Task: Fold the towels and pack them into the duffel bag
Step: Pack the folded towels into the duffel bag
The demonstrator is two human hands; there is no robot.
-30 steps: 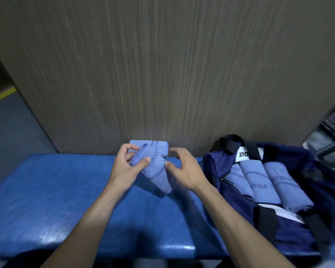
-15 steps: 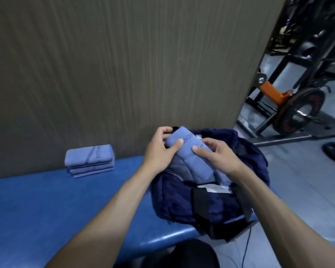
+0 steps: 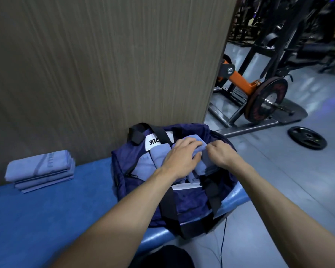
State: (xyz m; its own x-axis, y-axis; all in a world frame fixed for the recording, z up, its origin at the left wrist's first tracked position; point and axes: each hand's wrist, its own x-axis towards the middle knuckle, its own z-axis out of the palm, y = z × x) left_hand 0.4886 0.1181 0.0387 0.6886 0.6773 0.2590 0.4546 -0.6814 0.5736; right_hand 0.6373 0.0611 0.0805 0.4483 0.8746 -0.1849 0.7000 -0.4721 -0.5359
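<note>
1. Rolled towel (image 3: 193, 139): pale blue, centre of frame, lying in the open mouth of the duffel bag (image 3: 191, 202) beside other rolled towels (image 3: 157, 155). Judged soft, light and non-slippery; likely to unroll if released loosely. Best held across the middle of the roll, loose edge trapped under the fingers.
2. Left hand (image 3: 182, 155): palm down over the roll, fingers curled round its upper side and thumb against its near side, gripping it. Forearm enters from lower left of frame.
3. Right hand (image 3: 220, 151): just right of the left, fingers bent, apparently pinching the towel's right end; the exact contact is hidden. Forearm enters from lower right.
4. Folded towels (image 3: 41, 169): stacked at left of frame on the blue bench (image 3: 46, 219), well apart from the bag, not yet packed.
</note>
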